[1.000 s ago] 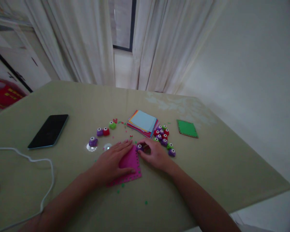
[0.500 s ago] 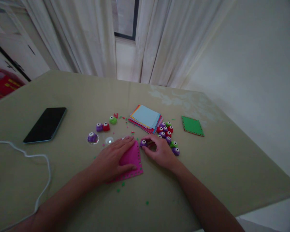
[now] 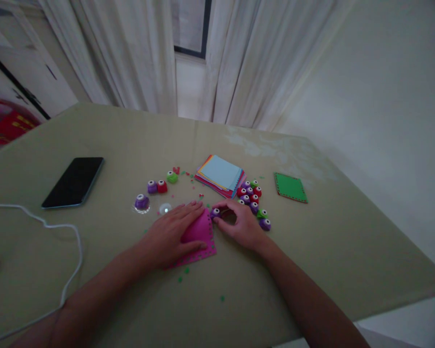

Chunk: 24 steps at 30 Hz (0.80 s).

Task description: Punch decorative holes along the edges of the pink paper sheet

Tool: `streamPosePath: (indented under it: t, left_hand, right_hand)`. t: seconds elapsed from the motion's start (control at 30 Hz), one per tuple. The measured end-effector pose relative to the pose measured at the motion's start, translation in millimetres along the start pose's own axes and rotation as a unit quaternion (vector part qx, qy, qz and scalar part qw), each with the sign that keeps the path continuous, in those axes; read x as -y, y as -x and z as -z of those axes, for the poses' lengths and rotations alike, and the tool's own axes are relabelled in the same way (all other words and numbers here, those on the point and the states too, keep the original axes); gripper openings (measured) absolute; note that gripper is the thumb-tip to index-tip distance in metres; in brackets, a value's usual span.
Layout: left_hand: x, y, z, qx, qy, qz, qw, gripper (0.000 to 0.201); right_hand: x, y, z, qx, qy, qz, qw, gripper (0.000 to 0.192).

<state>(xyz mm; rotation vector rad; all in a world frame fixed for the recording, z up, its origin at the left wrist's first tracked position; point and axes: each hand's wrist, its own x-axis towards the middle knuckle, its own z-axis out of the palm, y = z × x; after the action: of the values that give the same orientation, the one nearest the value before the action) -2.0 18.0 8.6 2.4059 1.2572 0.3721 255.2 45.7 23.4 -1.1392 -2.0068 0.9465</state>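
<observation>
Left hand (image 3: 168, 235) flat on pink sheet (image 3: 199, 237) near table's (image 3: 130, 140) front edge, right hand (image 3: 241, 224) pinching purple punch (image 3: 214, 212) at sheet's corner.

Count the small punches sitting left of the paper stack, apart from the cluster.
4: a purple punch nearest the phone, a purple one touching a red one, and a green one nearest the paper stack.

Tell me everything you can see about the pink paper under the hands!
The pink paper is a bright magenta square sheet that looks thin, lying flat on the olive-green table. A row of small punched holes runs along its right and near edges. The left hand lies flat on it, covering much of it. At its far right corner sits a small purple punch, gripped by the right hand. Tiny green and pink scraps lie around it.
</observation>
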Motion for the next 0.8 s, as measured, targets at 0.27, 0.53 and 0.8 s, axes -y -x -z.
streamPosePath:
  t: [0.27,0.53,0.8]
  left_hand:
    - [-1.5,0.5,0.4,0.000,-0.006,-0.004,1.000,0.085]
    - [-5.1,0.6,-1.4,-0.007,-0.032,-0.019,0.999,0.085]
    - [-9.4,1.0,-1.7,-0.007,-0.083,-0.026,0.996,0.086]
  right_hand:
    - [3.3,1.3,1.0,0.008,-0.010,0.007,1.000,0.022]
    - [4.2,1.3,7.0,0.024,0.012,0.043,0.999,0.027]
    - [2.0,-0.5,8.6,0.044,0.033,0.069,0.996,0.026]
